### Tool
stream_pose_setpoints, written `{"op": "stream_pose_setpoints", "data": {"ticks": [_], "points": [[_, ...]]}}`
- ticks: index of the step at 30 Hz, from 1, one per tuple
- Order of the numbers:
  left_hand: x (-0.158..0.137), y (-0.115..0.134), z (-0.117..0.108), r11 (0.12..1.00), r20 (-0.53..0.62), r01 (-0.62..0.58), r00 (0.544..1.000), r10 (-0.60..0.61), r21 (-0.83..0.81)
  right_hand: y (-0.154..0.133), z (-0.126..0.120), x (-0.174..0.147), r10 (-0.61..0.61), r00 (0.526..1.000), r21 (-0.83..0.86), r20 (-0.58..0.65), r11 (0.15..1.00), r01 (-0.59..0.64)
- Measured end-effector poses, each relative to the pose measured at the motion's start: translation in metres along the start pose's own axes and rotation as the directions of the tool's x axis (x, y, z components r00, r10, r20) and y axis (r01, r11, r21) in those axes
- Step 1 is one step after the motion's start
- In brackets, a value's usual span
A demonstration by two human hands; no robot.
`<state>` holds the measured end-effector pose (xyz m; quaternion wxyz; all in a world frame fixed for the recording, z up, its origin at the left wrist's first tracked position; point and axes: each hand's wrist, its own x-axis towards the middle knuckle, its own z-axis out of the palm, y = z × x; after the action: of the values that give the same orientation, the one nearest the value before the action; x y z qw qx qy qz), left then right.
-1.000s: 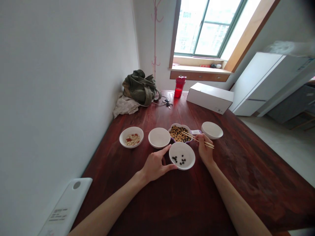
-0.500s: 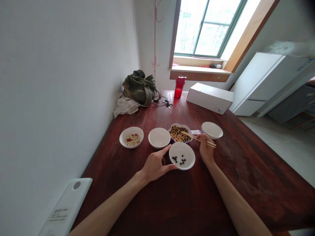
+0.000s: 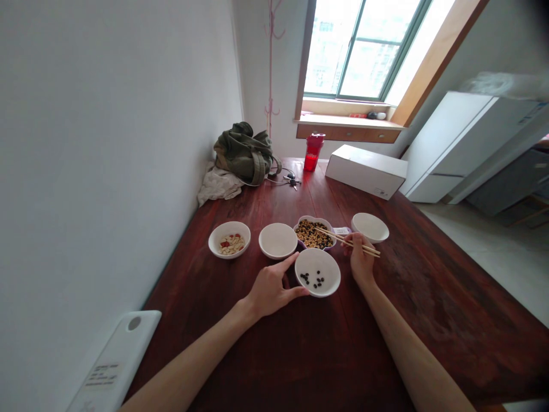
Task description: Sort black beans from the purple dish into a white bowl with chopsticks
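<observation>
My left hand grips the near-left side of a white bowl, index finger and thumb set apart along its rim. Several black beans lie inside that bowl. A pair of chopsticks is pinched in my right hand, the fingers closed around them. Their tips reach into a purple-edged, petal-shaped dish of mixed yellow and black beans; whether a bean sits between the tips is too small to tell. A bare white bowl stands left of the dish.
At the left, a white bowl holds pale slices and red pieces. Another white bowl stands at the right. Farther back are a green bag, keys, a red bottle and a white box. A wall borders the table's left side.
My right hand and the chopsticks have shifted slightly to the right, the tips still over the beans in the dish. My left hand stays on the bowl.
</observation>
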<state>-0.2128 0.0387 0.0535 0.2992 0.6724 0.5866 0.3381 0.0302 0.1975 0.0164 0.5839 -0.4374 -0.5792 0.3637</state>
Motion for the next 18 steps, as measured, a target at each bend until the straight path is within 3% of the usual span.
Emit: {"op": "stream_pose_setpoints", "data": {"ticks": [18], "points": [[0.000,0.002,-0.001,1.000,0.014,0.003,1.000,-0.003,0.008,-0.013,0.003,-0.007,-0.141,0.984,-0.161,0.107,0.974,0.157]]}}
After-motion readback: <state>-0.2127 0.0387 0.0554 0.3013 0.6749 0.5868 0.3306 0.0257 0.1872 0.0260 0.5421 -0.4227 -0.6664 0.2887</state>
